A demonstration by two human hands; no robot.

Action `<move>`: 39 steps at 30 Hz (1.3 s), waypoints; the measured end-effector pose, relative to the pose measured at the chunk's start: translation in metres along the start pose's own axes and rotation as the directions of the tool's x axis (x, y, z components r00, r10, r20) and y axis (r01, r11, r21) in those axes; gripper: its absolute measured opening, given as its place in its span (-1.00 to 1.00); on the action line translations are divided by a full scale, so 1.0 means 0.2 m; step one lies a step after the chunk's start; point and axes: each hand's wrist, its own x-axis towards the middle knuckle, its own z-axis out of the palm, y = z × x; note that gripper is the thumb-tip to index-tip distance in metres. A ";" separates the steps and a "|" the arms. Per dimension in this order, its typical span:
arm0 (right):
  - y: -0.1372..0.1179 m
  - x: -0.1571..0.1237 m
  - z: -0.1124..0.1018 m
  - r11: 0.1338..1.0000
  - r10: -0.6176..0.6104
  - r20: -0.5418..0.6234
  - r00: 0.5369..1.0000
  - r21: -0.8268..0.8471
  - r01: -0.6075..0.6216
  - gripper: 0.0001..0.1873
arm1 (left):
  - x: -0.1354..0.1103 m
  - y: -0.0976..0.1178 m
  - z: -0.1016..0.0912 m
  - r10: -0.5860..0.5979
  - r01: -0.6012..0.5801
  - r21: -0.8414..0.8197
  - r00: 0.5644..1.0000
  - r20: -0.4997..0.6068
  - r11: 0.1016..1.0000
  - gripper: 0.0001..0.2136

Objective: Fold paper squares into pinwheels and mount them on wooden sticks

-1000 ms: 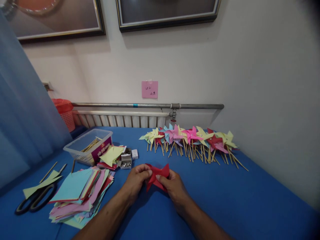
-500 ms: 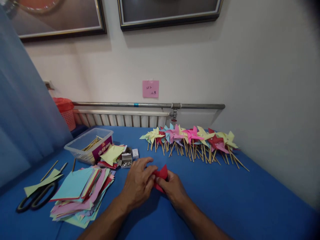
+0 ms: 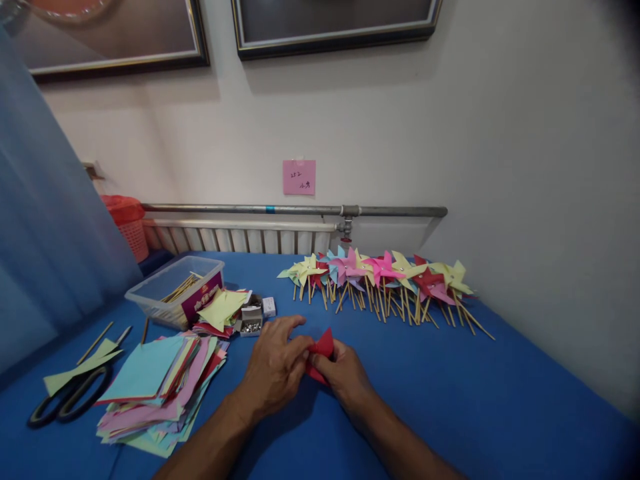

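Between my two hands, above the blue table [image 3: 400, 393], is a piece of red paper [image 3: 324, 344] with a pointed, folded corner standing up. My left hand [image 3: 277, 357] pinches its left edge with thumb and fingertips, the upper fingers curled over. From the right, my right hand [image 3: 347, 373] grips the paper with the thumb on the near face. Fingers cover much of the paper, so its full shape is hidden. Just beyond my left hand stands a small box of silvery pins [image 3: 251, 326].
Finished paper pinwheels [image 3: 385, 270] on sticks lie along the back. To the left are a stack of coloured paper [image 3: 145, 373], black-handled scissors [image 3: 85, 393], cut pieces [image 3: 223, 308] and a clear plastic box [image 3: 145, 298] of sticks. Beyond the table is a red basket [image 3: 133, 237].
Both hands stay on the red paper, with only slight finger movement; its raised tip looks more folded over. The whole view has shifted slightly.
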 end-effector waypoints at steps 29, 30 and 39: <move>-0.03 -0.02 -0.01 0.953 0.086 -0.065 0.994 0.295 -0.063 -0.59 | -0.01 0.00 0.01 -0.148 0.134 -0.126 0.984 -0.104 0.983 -0.66; -0.03 -0.02 -0.02 0.946 0.089 -0.074 0.993 0.318 -0.061 -0.58 | -0.01 0.00 0.02 -0.143 0.132 -0.112 0.985 -0.097 0.985 -0.64; -0.05 -0.02 -0.02 0.912 0.119 -0.045 0.992 0.400 -0.091 -0.58 | -0.02 -0.03 0.07 -0.111 0.109 -0.028 0.990 -0.086 0.994 -0.56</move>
